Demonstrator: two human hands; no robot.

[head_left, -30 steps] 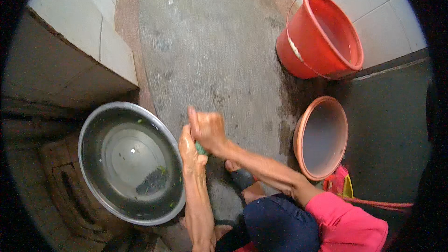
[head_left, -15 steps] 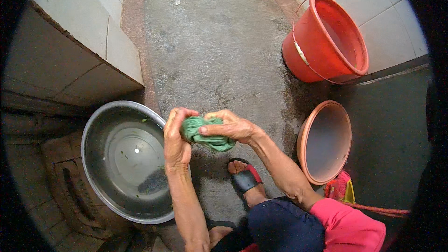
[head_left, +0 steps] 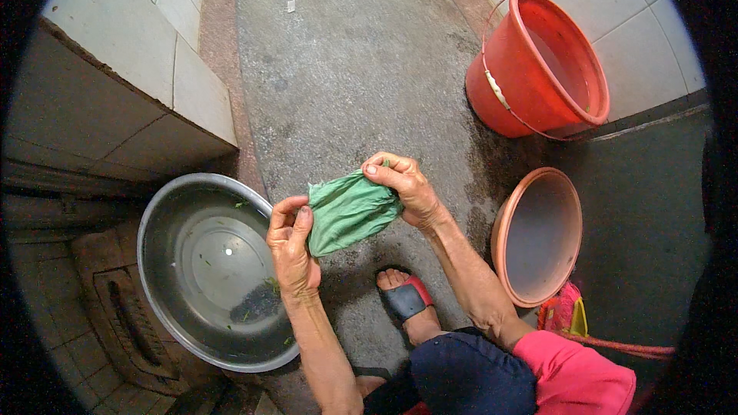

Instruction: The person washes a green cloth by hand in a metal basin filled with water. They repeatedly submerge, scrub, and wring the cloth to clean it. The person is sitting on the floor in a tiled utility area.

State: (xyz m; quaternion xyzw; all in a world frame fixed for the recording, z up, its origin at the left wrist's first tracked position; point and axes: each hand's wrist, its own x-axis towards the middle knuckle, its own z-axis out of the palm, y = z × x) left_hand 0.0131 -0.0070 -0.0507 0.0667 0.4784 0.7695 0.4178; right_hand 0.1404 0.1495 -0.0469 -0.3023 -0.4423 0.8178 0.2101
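A wrinkled green cloth (head_left: 350, 214) is stretched between my two hands above the grey floor. My left hand (head_left: 294, 242) pinches its left end between thumb and fingers. At the cloth's upper right, my right hand (head_left: 407, 188) grips the other end, with the thumb laid over the fingers. Close by on the left stands a wide metal basin (head_left: 147, 277) holding water with bits of green floating in it. My left forearm passes in front of the basin's right rim.
On the right, a red bucket (head_left: 500, 88) with a wire handle holds water. Nearer stands an orange basin (head_left: 500, 242) of cloudy water, beside a pink and yellow object (head_left: 565, 311) with a red cord. A low tiled wall (head_left: 146, 54) rises at left. My sandalled foot (head_left: 407, 300) rests below the cloth.
The cloth was bunched up between my hands and is now spread out. My right hand has moved up and to the right, away from my left, which has shifted slightly downward.
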